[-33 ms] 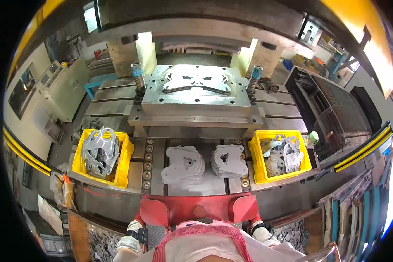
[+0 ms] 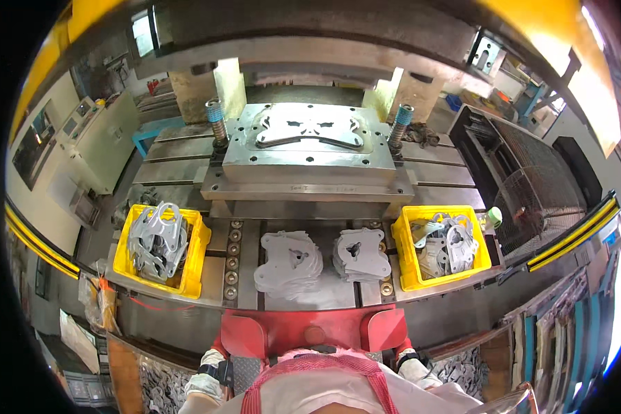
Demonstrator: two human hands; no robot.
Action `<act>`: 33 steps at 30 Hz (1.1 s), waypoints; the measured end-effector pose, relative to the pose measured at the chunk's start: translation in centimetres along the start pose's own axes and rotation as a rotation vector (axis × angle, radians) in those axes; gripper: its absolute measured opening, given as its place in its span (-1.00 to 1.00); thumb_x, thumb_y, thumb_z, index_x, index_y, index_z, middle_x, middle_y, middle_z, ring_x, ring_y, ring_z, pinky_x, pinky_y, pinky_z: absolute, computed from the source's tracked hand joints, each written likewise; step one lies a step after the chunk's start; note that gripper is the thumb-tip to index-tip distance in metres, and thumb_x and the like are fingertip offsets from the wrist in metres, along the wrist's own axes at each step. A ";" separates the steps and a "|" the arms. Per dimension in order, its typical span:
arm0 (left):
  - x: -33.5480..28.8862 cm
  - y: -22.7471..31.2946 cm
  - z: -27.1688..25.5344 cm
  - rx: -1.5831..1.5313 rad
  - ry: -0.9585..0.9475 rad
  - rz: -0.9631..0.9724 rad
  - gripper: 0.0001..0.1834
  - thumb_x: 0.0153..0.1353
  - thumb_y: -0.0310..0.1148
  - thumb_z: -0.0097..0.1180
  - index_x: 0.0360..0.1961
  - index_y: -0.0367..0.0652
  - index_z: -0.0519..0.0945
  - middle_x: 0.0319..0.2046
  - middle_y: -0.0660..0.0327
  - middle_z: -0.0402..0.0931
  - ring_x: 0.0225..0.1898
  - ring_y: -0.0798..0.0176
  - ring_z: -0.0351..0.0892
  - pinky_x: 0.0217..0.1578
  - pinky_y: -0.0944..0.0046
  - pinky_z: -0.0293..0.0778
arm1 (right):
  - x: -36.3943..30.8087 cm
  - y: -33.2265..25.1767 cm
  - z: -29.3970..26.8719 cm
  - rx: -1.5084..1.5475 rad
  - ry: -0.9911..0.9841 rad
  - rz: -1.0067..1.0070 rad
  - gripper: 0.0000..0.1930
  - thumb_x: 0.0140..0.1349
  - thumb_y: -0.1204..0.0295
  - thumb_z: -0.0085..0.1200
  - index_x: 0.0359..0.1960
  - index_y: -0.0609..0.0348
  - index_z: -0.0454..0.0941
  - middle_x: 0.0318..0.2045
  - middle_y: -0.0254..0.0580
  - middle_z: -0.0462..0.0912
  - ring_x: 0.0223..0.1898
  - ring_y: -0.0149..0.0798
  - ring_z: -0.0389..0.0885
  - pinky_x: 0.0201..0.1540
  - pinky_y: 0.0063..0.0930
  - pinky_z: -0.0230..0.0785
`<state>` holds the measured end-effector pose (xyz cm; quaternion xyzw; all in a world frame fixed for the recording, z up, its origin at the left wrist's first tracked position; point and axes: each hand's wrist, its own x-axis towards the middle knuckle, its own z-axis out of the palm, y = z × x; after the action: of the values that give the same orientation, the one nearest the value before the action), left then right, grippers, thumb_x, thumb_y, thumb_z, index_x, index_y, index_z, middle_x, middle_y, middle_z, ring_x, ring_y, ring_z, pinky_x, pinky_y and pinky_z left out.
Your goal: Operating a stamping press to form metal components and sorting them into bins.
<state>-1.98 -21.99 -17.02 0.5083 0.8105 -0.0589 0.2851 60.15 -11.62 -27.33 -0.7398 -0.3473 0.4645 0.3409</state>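
Both my hands reach to a red two-sided control box (image 2: pixel 314 321) at the front edge of the press. My left hand (image 2: pixel 219 344) is at its left guard and my right hand (image 2: pixel 404 344) at its right guard. Red shows at both hands, above white sleeves with dark wrist bands; the guards hide the fingers. Beyond the box, a left stack of flat grey metal plates (image 2: pixel 290 261) and a right stack of similar plates (image 2: pixel 362 255) lie on the press bed. Shaped metal plates (image 2: pixel 310 131) rest on the lower die (image 2: pixel 310 172).
A yellow left bin (image 2: pixel 199 259) and a yellow right bin (image 2: pixel 410 259) hold loose metal plates. Spring-wrapped guide posts (image 2: pixel 216 123) flank the die. Overhead hangs the press ram (image 2: pixel 310 31). A wire-mesh guard (image 2: pixel 538 200) stands at right, a control cabinet (image 2: pixel 103 145) at left.
The press ram overhead appears slightly lower than before. My hands, the bins and the plate stacks have not visibly moved.
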 end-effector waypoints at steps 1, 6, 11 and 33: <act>-0.1 0.4 -0.2 -0.081 0.057 -0.003 -0.72 0.05 -0.17 -0.10 -0.34 -0.07 0.55 -0.36 -0.10 0.49 -0.28 -0.21 0.43 -0.29 -0.06 0.36 | -0.1 -0.1 0.1 0.003 0.006 0.002 -0.61 0.16 0.22 -0.06 -0.06 0.22 0.43 -0.19 -0.20 0.56 -0.17 -0.27 0.50 -0.15 -0.42 0.33; 0.6 -1.0 0.6 -0.120 -0.060 -0.032 -0.68 0.04 -0.13 -0.09 -0.23 -0.02 0.51 -0.29 -0.08 0.48 -0.21 -0.21 0.40 -0.27 -0.04 0.36 | 0.1 0.0 0.4 0.011 -0.006 0.004 -0.60 0.16 0.22 -0.07 -0.06 0.21 0.43 -0.18 -0.19 0.56 -0.17 -0.26 0.50 -0.14 -0.42 0.32; 0.4 0.2 -0.6 -0.162 -0.142 -0.100 -0.63 0.04 -0.11 -0.06 -0.13 0.01 0.47 -0.21 -0.06 0.46 -0.15 -0.21 0.38 -0.25 -0.02 0.35 | -0.1 -0.3 0.6 0.026 0.001 0.006 -0.60 0.16 0.21 -0.07 -0.06 0.21 0.43 -0.18 -0.18 0.55 -0.17 -0.26 0.49 -0.14 -0.42 0.31; 0.4 0.5 -1.5 -0.294 -0.026 -0.076 -0.59 0.08 -0.22 0.01 -0.05 -0.15 0.41 -0.16 0.08 0.47 -0.16 0.10 0.44 -0.15 0.17 0.34 | -3.6 -11.6 0.6 0.524 -0.193 -0.060 -0.60 0.17 0.20 -0.10 -0.05 0.21 0.43 -0.15 -0.13 0.55 -0.15 -0.25 0.48 -0.11 -0.43 0.29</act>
<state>-2.30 -20.93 -15.91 0.4291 0.8252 0.0431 0.3647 56.09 -8.40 -16.32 -0.5681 -0.2682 0.5965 0.4994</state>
